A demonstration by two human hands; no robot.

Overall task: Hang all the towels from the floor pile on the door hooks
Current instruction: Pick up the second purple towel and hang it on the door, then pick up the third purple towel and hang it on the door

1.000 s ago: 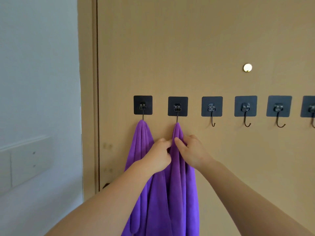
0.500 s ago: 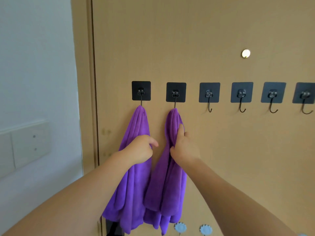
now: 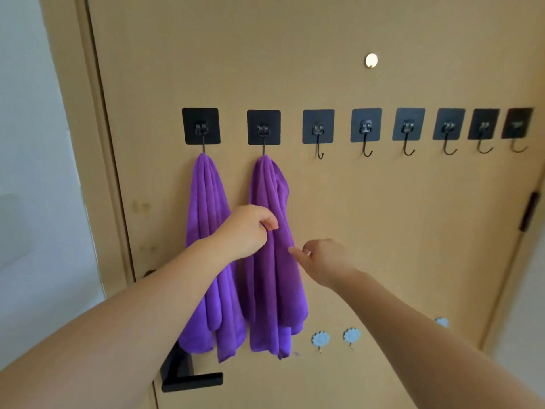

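My left hand [image 3: 247,228] pinched a fold of the second purple towel [image 3: 265,276] at mid-frame, fingers curled on the cloth. My right hand [image 3: 323,258], just right of it, held nothing, forefinger out and touching that towel's edge. The first purple towel [image 3: 206,202] hung from the leftmost hook [image 3: 201,126], the second from the next hook [image 3: 263,128]. Further hooks [image 3: 365,125] ran off to the upper right across the door [image 3: 324,39].

Your right hand [image 3: 321,258] has let go of the second purple fleece towel [image 3: 274,276] and dropped lower, with only one fingertip at its edge; your left hand [image 3: 246,230] has moved across, fingers curled at this towel's fold
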